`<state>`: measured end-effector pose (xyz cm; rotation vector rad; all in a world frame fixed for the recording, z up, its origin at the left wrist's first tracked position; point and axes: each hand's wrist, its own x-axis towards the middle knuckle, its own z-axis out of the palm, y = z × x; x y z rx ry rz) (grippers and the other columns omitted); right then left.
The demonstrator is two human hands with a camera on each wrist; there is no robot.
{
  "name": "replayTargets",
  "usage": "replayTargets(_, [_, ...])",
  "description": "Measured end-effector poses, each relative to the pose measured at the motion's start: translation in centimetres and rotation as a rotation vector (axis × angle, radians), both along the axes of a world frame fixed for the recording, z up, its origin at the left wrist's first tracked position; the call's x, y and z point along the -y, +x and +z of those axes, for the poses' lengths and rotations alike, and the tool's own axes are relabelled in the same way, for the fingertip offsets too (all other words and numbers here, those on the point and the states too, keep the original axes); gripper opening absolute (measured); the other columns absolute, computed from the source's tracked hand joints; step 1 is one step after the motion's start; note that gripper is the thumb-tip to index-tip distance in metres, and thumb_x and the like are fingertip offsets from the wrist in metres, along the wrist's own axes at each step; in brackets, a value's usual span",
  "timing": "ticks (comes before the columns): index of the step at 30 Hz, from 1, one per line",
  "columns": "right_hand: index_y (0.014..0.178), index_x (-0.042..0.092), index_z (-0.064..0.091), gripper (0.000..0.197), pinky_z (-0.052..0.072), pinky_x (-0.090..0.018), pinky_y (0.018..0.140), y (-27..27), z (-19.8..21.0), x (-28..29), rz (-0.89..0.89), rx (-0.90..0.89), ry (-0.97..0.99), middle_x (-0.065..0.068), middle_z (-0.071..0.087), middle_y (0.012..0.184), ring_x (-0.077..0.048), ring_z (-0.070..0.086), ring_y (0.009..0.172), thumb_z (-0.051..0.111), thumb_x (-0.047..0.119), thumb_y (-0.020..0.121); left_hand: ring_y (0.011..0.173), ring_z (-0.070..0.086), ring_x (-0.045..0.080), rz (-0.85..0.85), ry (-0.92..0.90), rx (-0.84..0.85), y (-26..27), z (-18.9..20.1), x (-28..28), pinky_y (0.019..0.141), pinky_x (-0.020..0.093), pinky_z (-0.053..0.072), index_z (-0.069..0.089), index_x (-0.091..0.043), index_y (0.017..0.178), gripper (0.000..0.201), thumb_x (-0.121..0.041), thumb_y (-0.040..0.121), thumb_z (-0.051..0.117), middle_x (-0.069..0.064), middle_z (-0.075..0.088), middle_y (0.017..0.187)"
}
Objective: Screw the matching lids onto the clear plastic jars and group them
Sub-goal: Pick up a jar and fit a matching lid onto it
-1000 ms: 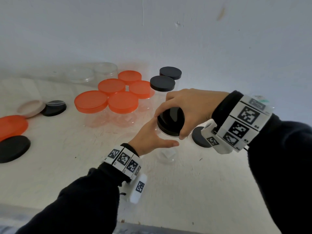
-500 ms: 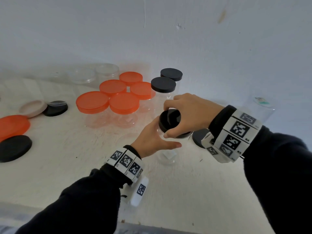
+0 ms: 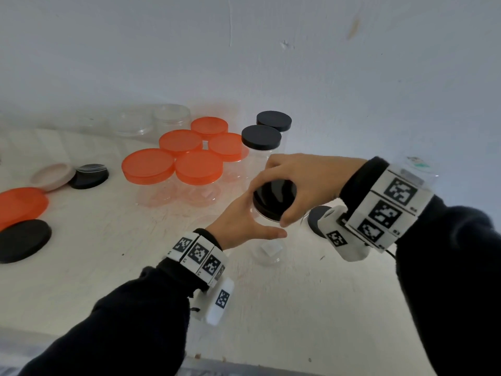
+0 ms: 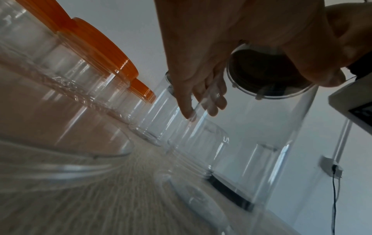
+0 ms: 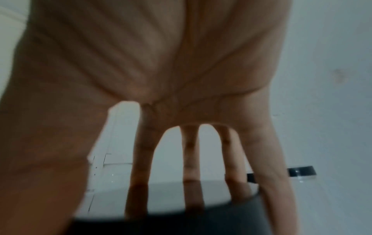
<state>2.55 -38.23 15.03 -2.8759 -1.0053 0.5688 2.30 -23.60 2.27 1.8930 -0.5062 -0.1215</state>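
Note:
A clear plastic jar (image 3: 268, 248) stands on the white table (image 3: 271, 308) in the middle. My left hand (image 3: 244, 226) wraps around its side, thumb in front, fingers (image 4: 203, 95) behind the clear wall. My right hand (image 3: 301, 183) comes from above and grips the black lid (image 3: 273, 199) on the jar's mouth, fingertips (image 5: 193, 182) spread around the lid's (image 5: 181, 206) rim. In the left wrist view the lid (image 4: 267, 76) sits at the top of the jar (image 4: 261, 143). Two black-lidded jars (image 3: 261, 137) and several orange-lidded jars (image 3: 187, 158) stand grouped behind.
Loose lids lie at the left: an orange one (image 3: 19, 207), a black one (image 3: 21, 240), a pale one (image 3: 53, 176) and a small black one (image 3: 88, 176). Another black lid (image 3: 315, 218) lies under my right wrist. Open clear jars (image 3: 170, 120) stand by the wall.
My right hand has turned on the black lid, its wrist swinging toward me and then back outward. The left hand stays on the jar.

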Motion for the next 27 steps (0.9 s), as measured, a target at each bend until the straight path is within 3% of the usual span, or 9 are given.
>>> replayTargets(6, [0.099, 0.015, 0.054, 0.065, 0.032, -0.022, 0.051, -0.8, -1.7, -1.6, -0.186, 0.418, -0.079, 0.003, 0.046, 0.073, -0.011, 0.045, 0.064, 0.048, 0.074, 0.075, 0.109, 0.05, -0.008, 0.011, -0.068, -0.026, -0.3, -0.3, 0.2, 0.09, 0.008, 0.041, 0.038, -0.028, 0.128, 0.079, -0.017, 0.065, 0.083, -0.019, 0.054, 0.116])
replayTargets(8, [0.114, 0.018, 0.051, 0.071, 0.037, -0.024, 0.059, -0.6, -1.4, -1.4, -0.203, 0.341, -0.135, 0.001, 0.052, 0.087, -0.015, 0.051, 0.077, 0.046, 0.077, 0.074, 0.107, 0.049, -0.013, -0.006, -0.051, -0.028, -0.2, -0.2, 0.1, 0.087, 0.006, 0.04, 0.037, -0.03, 0.128, 0.078, -0.018, 0.065, 0.083, -0.022, 0.053, 0.115])
replayTargets(10, [0.136, 0.028, 0.035, 0.076, 0.044, -0.03, 0.084, -0.3, -0.6, -0.9, -0.142, 0.096, -0.156, 0.001, 0.045, 0.12, -0.019, 0.049, 0.106, 0.057, 0.067, 0.075, 0.109, 0.049, -0.008, -0.025, -0.006, -0.02, 0.0, 0.0, 0.0, 0.088, 0.01, 0.04, 0.039, -0.03, 0.127, 0.077, -0.023, 0.064, 0.084, -0.019, 0.054, 0.117])
replayTargets(13, [0.136, 0.038, 0.036, 0.074, 0.044, -0.035, 0.097, -0.3, 0.3, -0.7, 0.006, -0.102, -0.097, 0.007, 0.035, 0.126, -0.017, 0.043, 0.115, 0.075, 0.035, 0.073, 0.109, 0.051, -0.003, -0.036, 0.011, -0.017, 0.1, 0.2, -0.1, 0.088, 0.01, 0.042, 0.043, -0.026, 0.123, 0.073, -0.022, 0.063, 0.084, -0.014, 0.055, 0.116])
replayTargets(15, [0.129, 0.038, 0.043, 0.067, 0.047, -0.032, 0.09, -0.2, 0.1, -0.6, -0.009, -0.049, -0.056, 0.006, 0.039, 0.117, -0.016, 0.046, 0.106, 0.076, 0.033, 0.071, 0.108, 0.05, -0.006, -0.027, 0.002, -0.025, 0.1, 0.1, 0.0, 0.085, 0.004, 0.04, 0.04, -0.028, 0.123, 0.074, -0.021, 0.063, 0.084, -0.018, 0.053, 0.114])
replayTargets(21, [0.11, 0.022, 0.057, 0.062, 0.035, -0.022, 0.054, -0.7, -1.6, -1.6, -0.204, 0.365, -0.07, 0.005, 0.051, 0.078, -0.014, 0.051, 0.074, 0.054, 0.072, 0.073, 0.109, 0.05, -0.007, -0.023, -0.04, -0.043, -0.2, 0.0, 0.0, 0.086, 0.008, 0.041, 0.037, -0.029, 0.128, 0.078, -0.018, 0.065, 0.083, -0.018, 0.054, 0.117])
replayTargets(23, [0.125, 0.028, 0.049, 0.069, 0.04, -0.024, 0.065, -0.5, -1.4, -1.1, -0.19, 0.277, -0.098, 0.002, 0.057, 0.1, -0.016, 0.054, 0.09, 0.053, 0.073, 0.073, 0.11, 0.05, -0.006, -0.025, -0.035, -0.041, -0.1, 0.0, 0.0, 0.088, 0.009, 0.041, 0.037, -0.031, 0.127, 0.078, -0.019, 0.065, 0.083, -0.018, 0.054, 0.117])
replayTargets(25, [0.139, 0.037, 0.032, 0.076, 0.041, -0.029, 0.092, -0.3, -0.4, -0.3, -0.104, 0.007, -0.07, 0.005, 0.045, 0.13, -0.015, 0.045, 0.116, 0.066, 0.057, 0.074, 0.112, 0.049, -0.005, -0.021, -0.003, -0.022, 0.0, 0.0, -0.1, 0.089, 0.008, 0.039, 0.039, -0.029, 0.128, 0.079, -0.024, 0.063, 0.084, -0.017, 0.053, 0.119])
replayTargets(27, [0.138, 0.041, 0.034, 0.076, 0.038, -0.034, 0.102, -0.3, 0.4, 0.0, -0.015, -0.103, -0.036, 0.009, 0.038, 0.134, -0.013, 0.04, 0.122, 0.075, 0.035, 0.073, 0.111, 0.048, -0.006, -0.021, 0.015, -0.003, 0.0, 0.1, -0.1, 0.087, 0.003, 0.037, 0.04, -0.024, 0.131, 0.081, -0.027, 0.063, 0.084, -0.018, 0.052, 0.118])
